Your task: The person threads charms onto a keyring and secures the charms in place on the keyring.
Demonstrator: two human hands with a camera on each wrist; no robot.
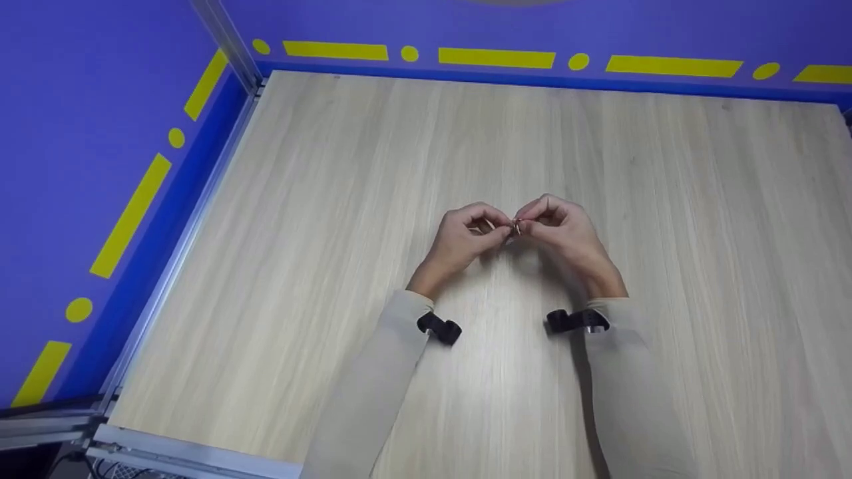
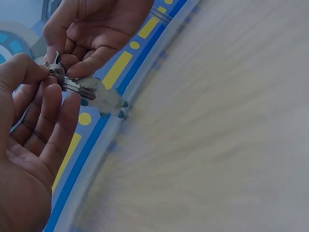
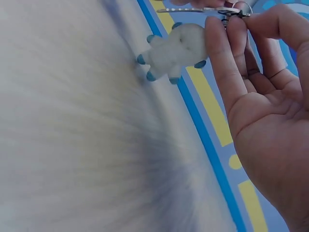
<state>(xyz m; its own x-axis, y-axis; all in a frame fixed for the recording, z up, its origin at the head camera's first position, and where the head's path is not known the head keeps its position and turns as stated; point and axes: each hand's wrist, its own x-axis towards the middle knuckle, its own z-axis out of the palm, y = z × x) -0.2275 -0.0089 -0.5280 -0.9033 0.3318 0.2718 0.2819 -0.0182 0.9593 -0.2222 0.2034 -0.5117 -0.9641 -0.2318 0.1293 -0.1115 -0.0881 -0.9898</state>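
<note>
Over the middle of the table, my left hand (image 1: 462, 236) and right hand (image 1: 562, 229) meet fingertip to fingertip at a small metal bunch. My left thumb and fingers pinch the key ring, beside which silver keys (image 2: 79, 88) stick out. The right hand's thumb and finger pinch the metal clasp (image 2: 57, 59) of the keychain at that same ring. A white animal figurine (image 3: 178, 48) with blue-green tips hangs below on a short link. One key (image 3: 186, 9) extends sideways at the top of the right wrist view. Fingers partly hide where ring and clasp join.
The light wood-grain table (image 1: 319, 266) lies beneath both hands. Blue panels with yellow marks (image 1: 496, 58) stand along its back and left sides, with a metal rail (image 1: 180, 246) at the left edge. A black wrist strap (image 1: 439, 328) sits on each sleeve.
</note>
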